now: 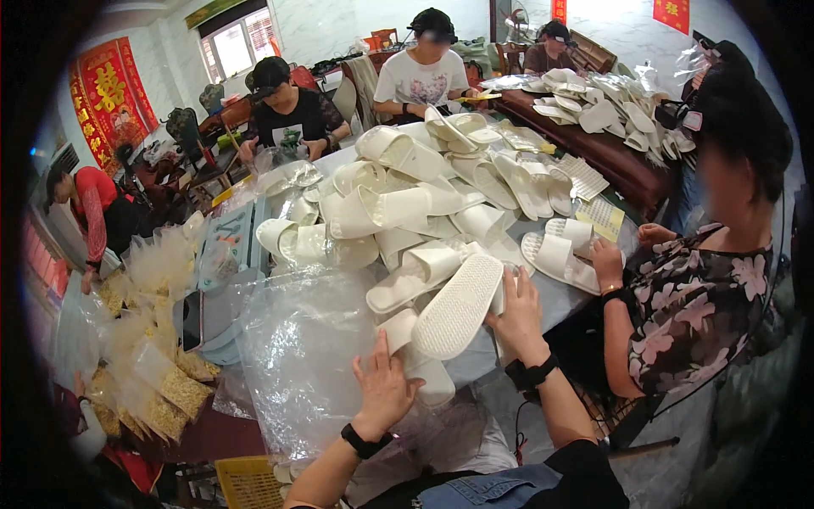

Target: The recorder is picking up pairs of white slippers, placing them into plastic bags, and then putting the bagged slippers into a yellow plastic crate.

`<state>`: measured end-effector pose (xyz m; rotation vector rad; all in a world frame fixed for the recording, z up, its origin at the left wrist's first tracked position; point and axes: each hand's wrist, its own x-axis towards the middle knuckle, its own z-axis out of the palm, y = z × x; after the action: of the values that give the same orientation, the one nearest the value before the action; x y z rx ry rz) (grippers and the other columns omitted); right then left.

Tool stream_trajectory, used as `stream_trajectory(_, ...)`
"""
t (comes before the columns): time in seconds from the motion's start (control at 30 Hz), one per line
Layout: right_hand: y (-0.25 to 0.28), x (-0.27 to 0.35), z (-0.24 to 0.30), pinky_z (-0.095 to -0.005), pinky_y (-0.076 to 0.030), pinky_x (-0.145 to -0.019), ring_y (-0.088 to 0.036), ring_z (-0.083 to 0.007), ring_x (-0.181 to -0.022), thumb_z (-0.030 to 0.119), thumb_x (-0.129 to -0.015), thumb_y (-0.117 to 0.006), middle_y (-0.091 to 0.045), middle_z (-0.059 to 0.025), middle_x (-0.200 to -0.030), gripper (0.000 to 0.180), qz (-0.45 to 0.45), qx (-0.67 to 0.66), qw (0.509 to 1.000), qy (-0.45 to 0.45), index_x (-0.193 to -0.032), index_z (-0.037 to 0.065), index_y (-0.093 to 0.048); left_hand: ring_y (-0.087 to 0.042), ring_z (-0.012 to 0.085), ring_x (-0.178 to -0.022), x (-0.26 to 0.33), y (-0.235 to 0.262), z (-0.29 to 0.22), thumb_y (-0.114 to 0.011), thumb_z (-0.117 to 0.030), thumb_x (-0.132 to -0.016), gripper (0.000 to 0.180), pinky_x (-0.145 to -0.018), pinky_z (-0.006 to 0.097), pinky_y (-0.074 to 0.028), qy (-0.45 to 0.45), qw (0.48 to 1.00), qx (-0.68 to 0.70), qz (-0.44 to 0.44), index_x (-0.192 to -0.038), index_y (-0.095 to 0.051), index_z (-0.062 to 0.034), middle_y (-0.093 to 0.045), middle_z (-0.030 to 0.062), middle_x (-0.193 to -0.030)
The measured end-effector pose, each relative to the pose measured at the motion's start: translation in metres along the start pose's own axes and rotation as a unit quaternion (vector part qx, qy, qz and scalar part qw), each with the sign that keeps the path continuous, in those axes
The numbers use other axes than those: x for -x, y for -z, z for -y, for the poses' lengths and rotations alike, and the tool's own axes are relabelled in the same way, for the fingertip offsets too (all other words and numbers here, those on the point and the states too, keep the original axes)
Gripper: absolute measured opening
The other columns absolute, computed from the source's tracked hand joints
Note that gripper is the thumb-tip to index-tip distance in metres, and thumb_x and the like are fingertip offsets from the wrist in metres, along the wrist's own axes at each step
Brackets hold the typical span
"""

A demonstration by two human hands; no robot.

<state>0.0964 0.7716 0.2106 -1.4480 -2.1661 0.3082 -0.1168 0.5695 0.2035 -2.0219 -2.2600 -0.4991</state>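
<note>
One white foam slipper with a dotted sole [458, 307] is in our right hand [517, 318], sole turned up toward us and tilted, toe end low at the near edge of the grey table [560, 297]; the fingers are curled shut around its far side edge. Our left hand [383, 386] is spread flat, fingers apart, resting on the clear crinkled plastic bags [297, 356] that spill over the table's near left edge, with a second white slipper [420, 365] lying just beside its fingertips. Both our wrists carry black bands.

Farther in on the table we see a big heap of white open-toe slippers [407, 204] piled loosely across its middle, some sole up, some strap up. At the table's right side, a person in a dark floral blouse [695, 305] has a hand [607, 261] on another pair of white slippers [555, 254], and yellowish printed sheets [600, 214] lie near that pair. Left of the table's near corner, small clear packets with golden-yellow filling [165, 390] are stacked in a pile, and a pale blue-green tray [229, 233] sits beyond them. At the table's far end sit a person in a black top [292, 114] and a person in a white T-shirt [421, 81]. Beyond the table's right side, a dark brown bench [610, 153] carries more white slippers.
</note>
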Motion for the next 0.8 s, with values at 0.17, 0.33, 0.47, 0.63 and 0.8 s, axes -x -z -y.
stream_trajectory(0.17, 0.011, -0.007, 0.010, -0.0561, -0.037, -0.103, -0.040, -0.0402, -0.137, 0.024, -0.075, -0.079, -0.033, -0.0198, -0.159, 0.086, -0.090, 0.078, 0.984, 0.129, -0.153, 0.023, -0.043, -0.041, 0.0374, -0.128, -0.001, 0.003, 0.001, -0.083, -0.039, -0.076, 0.072, -0.107, 0.063, -0.023, 0.008, 1.000, 0.009, -0.010, -0.120, -0.056, 0.0113, -0.018, 0.0251, -0.162)
stream_trajectory(0.33, 0.006, -0.028, 0.006, -0.0512, -0.035, -0.104, -0.051, -0.0328, -0.128, 0.013, -0.081, -0.072, -0.053, -0.0014, -0.149, 0.055, -0.124, 0.143, 0.910, 0.368, -0.134, 0.026, -0.065, -0.036, 0.0389, -0.134, 0.000, 0.012, -0.005, -0.082, -0.035, -0.076, 0.069, -0.108, 0.062, -0.021, 0.014, 0.998, 0.020, -0.062, -0.117, -0.055, 0.0130, -0.019, 0.0240, -0.162)
stream_trajectory(0.47, 0.005, -0.035, 0.013, -0.0462, -0.040, -0.100, -0.054, -0.0291, -0.125, 0.003, -0.083, -0.065, -0.065, -0.0056, -0.135, 0.043, -0.124, -0.039, 0.935, 0.330, -0.124, 0.017, -0.070, -0.031, 0.0416, -0.139, 0.003, 0.018, -0.001, -0.083, -0.029, -0.076, 0.069, -0.108, 0.062, -0.018, 0.032, 0.993, 0.014, -0.115, -0.119, -0.052, 0.0138, -0.022, 0.0226, -0.161)
stream_trajectory(0.63, 0.000, -0.044, 0.018, -0.0376, -0.046, -0.096, -0.058, -0.0303, -0.111, -0.009, -0.081, -0.059, -0.071, -0.0099, -0.118, 0.042, -0.044, -0.335, 0.919, 0.205, -0.118, 0.005, -0.071, -0.032, 0.0428, -0.139, -0.006, 0.010, 0.013, -0.084, -0.028, -0.074, 0.066, -0.106, 0.064, -0.020, 0.076, 0.991, -0.006, -0.108, -0.117, -0.053, 0.0115, -0.026, 0.0215, -0.160)
stream_trajectory(0.8, 0.006, -0.049, 0.033, -0.0367, -0.048, -0.089, -0.060, -0.0265, -0.099, -0.007, -0.079, -0.066, -0.071, -0.0087, -0.102, 0.040, -0.070, -0.282, 0.919, 0.267, -0.116, 0.007, -0.072, -0.028, 0.0422, -0.142, -0.010, 0.007, 0.017, -0.085, -0.027, -0.075, 0.071, -0.106, 0.063, -0.019, 0.084, 0.994, -0.010, -0.068, -0.127, -0.049, 0.0063, -0.023, 0.0238, -0.160)
